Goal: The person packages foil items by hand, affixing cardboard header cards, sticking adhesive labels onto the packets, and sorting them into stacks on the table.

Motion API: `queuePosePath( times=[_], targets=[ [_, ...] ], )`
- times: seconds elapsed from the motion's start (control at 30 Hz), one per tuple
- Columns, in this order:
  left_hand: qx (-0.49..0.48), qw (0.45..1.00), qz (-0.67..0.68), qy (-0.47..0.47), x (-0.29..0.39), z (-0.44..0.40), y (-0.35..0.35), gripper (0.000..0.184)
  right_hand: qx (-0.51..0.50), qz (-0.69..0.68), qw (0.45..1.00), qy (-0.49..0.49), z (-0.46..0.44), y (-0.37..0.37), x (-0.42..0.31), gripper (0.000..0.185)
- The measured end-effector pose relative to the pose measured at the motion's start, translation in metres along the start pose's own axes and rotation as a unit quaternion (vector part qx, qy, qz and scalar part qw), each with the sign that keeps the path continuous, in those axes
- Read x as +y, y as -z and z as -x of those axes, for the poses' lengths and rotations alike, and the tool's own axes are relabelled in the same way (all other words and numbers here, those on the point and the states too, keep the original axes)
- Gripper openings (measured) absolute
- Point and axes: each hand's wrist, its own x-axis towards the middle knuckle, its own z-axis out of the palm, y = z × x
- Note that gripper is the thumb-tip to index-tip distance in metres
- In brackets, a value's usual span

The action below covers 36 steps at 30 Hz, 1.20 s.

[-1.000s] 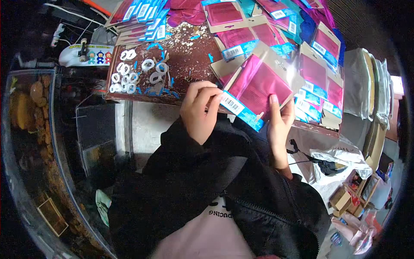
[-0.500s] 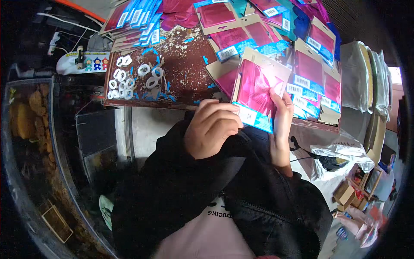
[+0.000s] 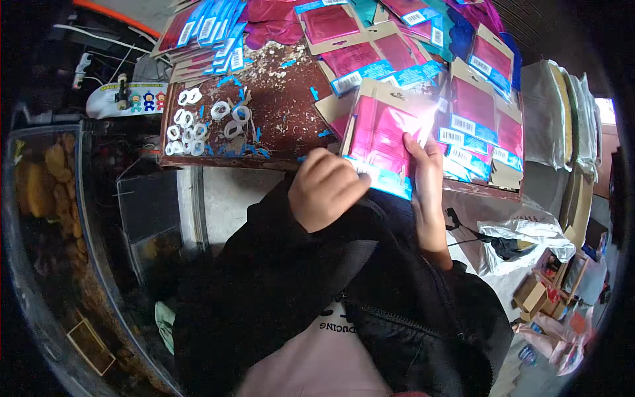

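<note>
My right hand grips a flat retail packet by its right side, thumb across the front. The packet has a brown card top, shiny pink foil-like contents and a blue-and-white label strip along the bottom. My left hand is closed, fingers curled, beside the packet's lower left corner; whatever its fingertips may hold is hidden. Similar pink packets lie overlapping on the table behind and to the right. White rings, apparently tape rolls, sit at the table's left with small blue scraps around them.
The worn brown table has flaking paint. A pile of packets lies at its far left, near loose pink sheets. A glass tank stands left; wrapped panels and a plastic bag are at right.
The packet has shifted slightly left and tilted in my right hand. My left hand has curled tighter and risen slightly by the label's corner.
</note>
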Motion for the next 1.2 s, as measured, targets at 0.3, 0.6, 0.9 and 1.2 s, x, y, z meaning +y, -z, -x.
queuePosePath(
  times=[0.3,0.6,0.9,1.2],
  targets=[
    [0.087,0.993,0.001,-0.085,0.004,0.015,-0.006,0.021,-0.038,0.063,0.997,-0.001,0.001,0.001,0.001,0.019],
    [0.053,0.996,-0.048,0.057,0.004,-0.009,0.003,0.031,0.030,0.034,0.998,0.044,-0.014,-0.005,-0.012,0.023],
    [0.050,0.996,-0.029,0.061,0.003,-0.038,0.001,0.026,-0.021,0.039,0.980,0.193,-0.010,-0.036,-0.025,0.027],
    [0.089,0.995,-0.039,-0.029,0.001,-0.015,-0.011,0.017,0.019,0.150,0.983,0.100,-0.014,-0.030,-0.027,0.027]
  ],
)
